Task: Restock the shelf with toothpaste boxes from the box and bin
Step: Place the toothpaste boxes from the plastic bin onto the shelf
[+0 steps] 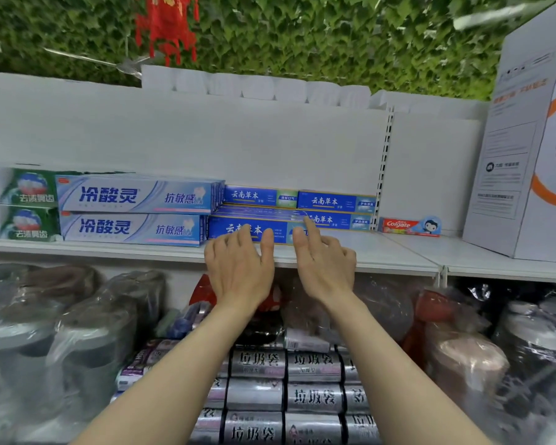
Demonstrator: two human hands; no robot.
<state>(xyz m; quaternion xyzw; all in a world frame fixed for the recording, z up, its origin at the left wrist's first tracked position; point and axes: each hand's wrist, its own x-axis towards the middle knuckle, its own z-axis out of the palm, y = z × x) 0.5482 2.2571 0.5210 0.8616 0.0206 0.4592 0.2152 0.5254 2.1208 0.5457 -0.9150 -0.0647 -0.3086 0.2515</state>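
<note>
I am at the placing and squaring-up stage, as I judge it: a dark blue toothpaste box (254, 231) lies flat at the front of the white shelf (382, 255), and both my hands are at its front face, neither one gripping anything. My left hand (238, 268) is open, its fingers straight and spread, the fingertips touching or nearly touching the lower front of that box near its middle. My right hand (325, 261) is open too, its index finger stretched up to the box's right end while the other fingers curl loosely beneath. The box sits just right of the pale blue boxes (135, 210), which are stacked two high, and in front of more dark blue boxes (334, 208) standing against the back panel; its top looks slightly askew compared with the row behind, though blur there keeps me from being sure. A small red Colgate box (410, 226) lies well apart to the right, past the shelf upright, and a large white carton (527, 139) stands on the far right of the shelf. The next move, I think, calls for an even push from both sets of fingertips so the box slides back flush and parallel to its neighbours without twisting, then drawing the hands away to fetch more stock. Neither the supply box nor the bin is in view, so I cannot tell how much is left.
</note>
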